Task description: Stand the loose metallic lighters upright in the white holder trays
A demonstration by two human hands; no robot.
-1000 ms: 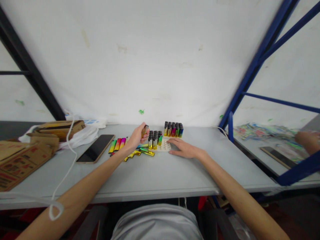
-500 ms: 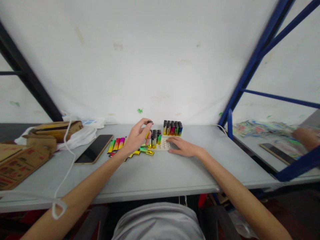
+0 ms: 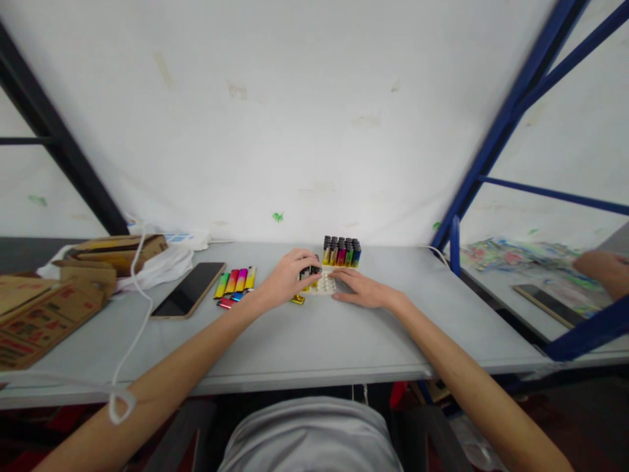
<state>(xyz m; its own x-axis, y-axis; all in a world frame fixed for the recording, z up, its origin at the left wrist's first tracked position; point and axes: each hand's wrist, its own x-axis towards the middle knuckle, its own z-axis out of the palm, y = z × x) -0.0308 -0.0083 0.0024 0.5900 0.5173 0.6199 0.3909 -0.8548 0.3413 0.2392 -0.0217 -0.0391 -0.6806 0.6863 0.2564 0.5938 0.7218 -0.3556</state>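
Note:
My left hand (image 3: 293,278) is closed on a lighter (image 3: 306,287) over the left part of a white tray with round holes (image 3: 325,286). Its fingers hide most of that lighter and the upright lighters beside it. At the tray's right edge rests my right hand (image 3: 360,288), fingers stretched out and holding nothing. Behind the tray stands a block of upright lighters (image 3: 341,252) with black tops and multicoloured bodies. Left of my left hand lie several loose lighters (image 3: 234,280), partly covered by my wrist; a gold one (image 3: 297,299) shows below the hand.
A phone (image 3: 189,290) lies on the grey table (image 3: 344,341), left of the lighters. Farther left are cardboard boxes (image 3: 54,308), a white plastic bag (image 3: 171,263) and a white cable (image 3: 128,347). Beyond a blue frame (image 3: 491,137), another person's hand (image 3: 602,272) is at a neighbouring table.
My left hand has moved right and down with the lighter, from above the loose lighters to the tray. My right hand stays at the tray's edge. The view has shifted slightly.

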